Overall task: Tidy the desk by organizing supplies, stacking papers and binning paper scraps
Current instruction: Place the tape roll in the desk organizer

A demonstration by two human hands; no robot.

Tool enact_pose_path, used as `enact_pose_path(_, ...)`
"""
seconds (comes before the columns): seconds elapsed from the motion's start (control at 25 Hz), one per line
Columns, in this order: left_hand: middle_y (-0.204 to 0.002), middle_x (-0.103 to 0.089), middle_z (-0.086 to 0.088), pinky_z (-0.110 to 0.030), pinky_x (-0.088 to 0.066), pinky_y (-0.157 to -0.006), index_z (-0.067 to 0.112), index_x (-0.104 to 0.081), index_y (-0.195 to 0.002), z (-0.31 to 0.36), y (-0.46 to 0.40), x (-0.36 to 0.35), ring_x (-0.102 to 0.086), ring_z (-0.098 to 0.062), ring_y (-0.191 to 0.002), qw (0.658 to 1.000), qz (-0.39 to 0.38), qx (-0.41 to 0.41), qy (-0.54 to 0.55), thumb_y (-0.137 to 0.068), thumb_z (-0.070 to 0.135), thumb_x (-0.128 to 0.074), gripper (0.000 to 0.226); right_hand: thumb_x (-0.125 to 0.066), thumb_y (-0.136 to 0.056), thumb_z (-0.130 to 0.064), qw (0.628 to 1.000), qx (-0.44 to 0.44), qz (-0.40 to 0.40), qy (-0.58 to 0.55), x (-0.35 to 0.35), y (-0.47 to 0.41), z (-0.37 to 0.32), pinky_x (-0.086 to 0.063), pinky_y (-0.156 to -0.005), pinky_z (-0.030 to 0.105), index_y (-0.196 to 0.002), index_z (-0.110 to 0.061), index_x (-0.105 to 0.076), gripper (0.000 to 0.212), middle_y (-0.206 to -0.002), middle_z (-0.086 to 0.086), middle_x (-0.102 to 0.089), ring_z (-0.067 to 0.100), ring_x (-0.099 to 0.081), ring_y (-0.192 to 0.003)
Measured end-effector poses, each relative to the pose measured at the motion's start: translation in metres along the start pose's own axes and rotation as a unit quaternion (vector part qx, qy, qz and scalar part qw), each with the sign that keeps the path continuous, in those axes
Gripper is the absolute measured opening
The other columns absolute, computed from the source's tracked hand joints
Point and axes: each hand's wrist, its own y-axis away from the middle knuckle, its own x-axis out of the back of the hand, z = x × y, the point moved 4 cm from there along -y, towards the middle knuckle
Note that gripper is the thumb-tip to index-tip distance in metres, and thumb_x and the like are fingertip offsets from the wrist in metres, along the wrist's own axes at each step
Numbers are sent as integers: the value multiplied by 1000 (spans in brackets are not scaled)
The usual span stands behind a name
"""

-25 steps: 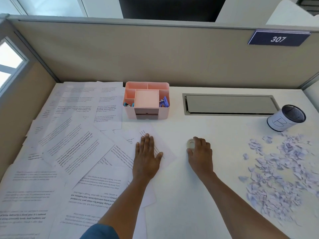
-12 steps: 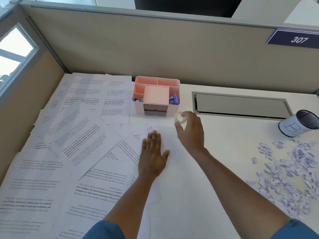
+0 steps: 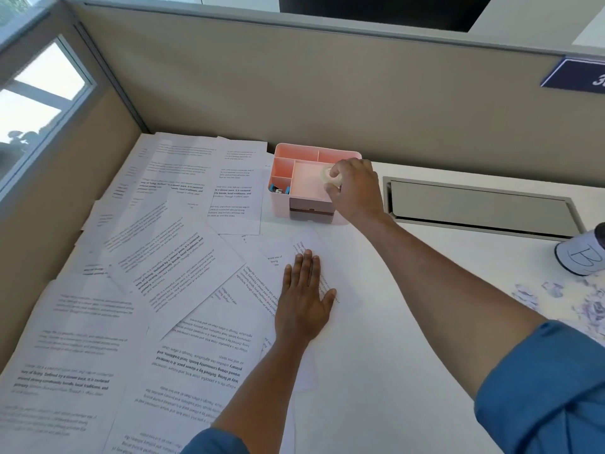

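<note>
My right hand [image 3: 355, 188] pinches a small clear tape roll [image 3: 330, 177] over the large middle compartment of the pink desk organizer [image 3: 296, 158]. The organizer stands at the back of the desk, with small blue items in its front left compartment. My left hand [image 3: 306, 299] lies flat, fingers straight, on a printed sheet [image 3: 265, 286]. Several printed sheets [image 3: 170, 260] lie scattered and overlapping across the left half of the desk. Torn paper scraps [image 3: 586, 306] cover the desk at the far right.
A white-wrapped cup marked "B" [image 3: 581, 257] stands at the right edge, above the scraps. A grey cable hatch [image 3: 481, 204] is set into the desk right of the organizer. Beige partition walls close off the back and left.
My right hand picked the tape roll off the desk and carried it up and left until it hung over the organizer's middle compartment. My left hand stayed flat on the paper.
</note>
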Motion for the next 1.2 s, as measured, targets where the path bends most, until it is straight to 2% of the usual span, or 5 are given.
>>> enact_pose_path(0.24, -169, 7, -4, -40, 0, -127, 12, -2, -161, 0, 0, 0, 11, -19, -155, 1000, 4, 1, 6, -103, 53, -23, 74, -64, -85, -22, 998, 15, -37, 51, -18, -5, -12, -39, -90, 37, -100, -15, -68, 18, -113, 3, -66, 27, -49, -112)
enact_pose_path(0.52, -169, 5, -5, -40, 1, -127, 12, -4, -161, -1, 0, -1, 10, -18, -155, 1000, 6, 3, 8, -103, 53, -25, 74, -68, -87, -24, 998, 9, -58, 32, -24, -8, -9, -34, -97, 35, -106, -16, -71, 22, -125, 0, -65, 24, -45, -121)
enact_pose_path(0.76, -169, 4, -4, -39, 1, -127, 12, -5, -161, -1, 1, -1, 10, -18, -155, 1000, 6, 5, 15, -102, 53, -25, 74, -70, -82, -11, 999, 36, 2, -6, -10, 9, -11, -38, -99, 38, -110, -11, -67, 28, -128, 6, -63, 28, -50, -121)
enact_pose_path(0.96, -169, 6, -5, -38, 5, -126, 12, -3, -161, -1, 0, 2, 11, -20, -155, 1000, -10, 3, 17, -102, 53, -26, 75, -60, -90, -8, 992, 85, 71, -55, 0, 81, -13, -43, -99, 34, -118, -10, -63, 28, -124, 5, -63, 22, -53, -118)
enact_pose_path(1.2, -167, 14, -4, -35, 13, -124, 13, 4, -160, 3, -3, 11, 14, -20, -155, 999, -42, 15, 13, -104, 51, -28, 75, -62, -90, -12, 997, 2, -19, -69, -28, 180, 15, -44, -106, 32, -126, -15, -58, 36, -132, 0, -58, 16, -51, -125)
